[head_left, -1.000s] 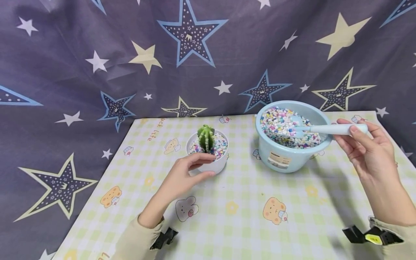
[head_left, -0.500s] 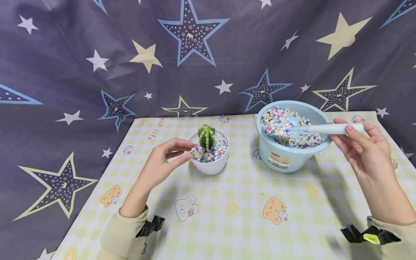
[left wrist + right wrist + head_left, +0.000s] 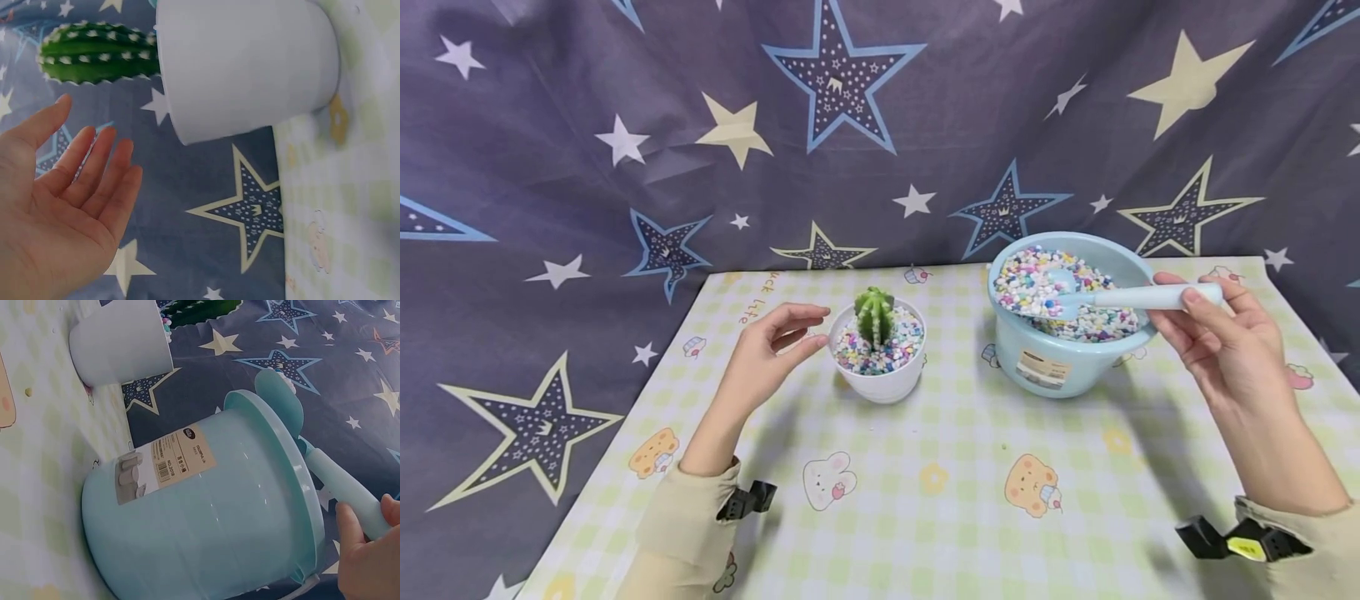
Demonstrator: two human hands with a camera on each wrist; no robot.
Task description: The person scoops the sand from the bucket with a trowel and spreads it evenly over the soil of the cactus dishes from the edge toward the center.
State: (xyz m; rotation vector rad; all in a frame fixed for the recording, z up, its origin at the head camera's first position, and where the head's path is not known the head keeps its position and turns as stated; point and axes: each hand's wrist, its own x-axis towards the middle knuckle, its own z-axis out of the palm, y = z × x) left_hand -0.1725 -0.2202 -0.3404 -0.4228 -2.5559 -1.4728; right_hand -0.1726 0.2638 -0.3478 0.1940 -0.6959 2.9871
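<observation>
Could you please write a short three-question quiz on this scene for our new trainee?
1. True or false: the left hand grips the white pot.
2. What does the right hand hold? A) the cactus B) the pale blue spoon C) the tablecloth
3. Fill in: the coloured pebbles fill the blue ____.

Key: 1 false, it is open beside the pot; 2 B; 3 bowl.

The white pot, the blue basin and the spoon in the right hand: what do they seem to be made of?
White pot: smooth and matte with an even wall, likely plastic, though glazed ceramic cannot be ruled out. Blue basin: looks like moulded plastic, with a soft sheen, a rolled rim and a printed sticker on its side. Spoon, held by the right hand: pale blue, same dull gloss, probably plastic.
</observation>
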